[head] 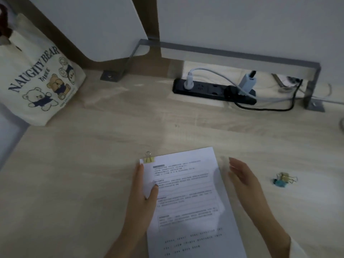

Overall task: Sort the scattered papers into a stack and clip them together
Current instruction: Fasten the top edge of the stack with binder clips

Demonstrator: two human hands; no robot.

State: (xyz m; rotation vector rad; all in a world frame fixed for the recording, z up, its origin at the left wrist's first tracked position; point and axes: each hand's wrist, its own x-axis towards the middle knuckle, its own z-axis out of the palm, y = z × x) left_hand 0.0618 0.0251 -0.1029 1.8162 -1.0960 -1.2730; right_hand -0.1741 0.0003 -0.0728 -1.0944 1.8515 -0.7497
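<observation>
Already clipped at its far-left corner by a yellow clip (149, 159), the light, floppy stack (188, 198) on the desk (74, 183) is pinned under the left hand (143, 198), fingers together, while the right hand (243, 179), fingers loosely spread, is held empty beside it.

A single head-worn view looks forward and steeply down onto the surface (93, 174) from close above; wide-angle bending curves the far edges; the hands enter from the bottom edge, the left hand (143, 194) and right hand (243, 181) nearest the lens; the wall panels (242, 25) close off the top; no second view overlaps.
</observation>
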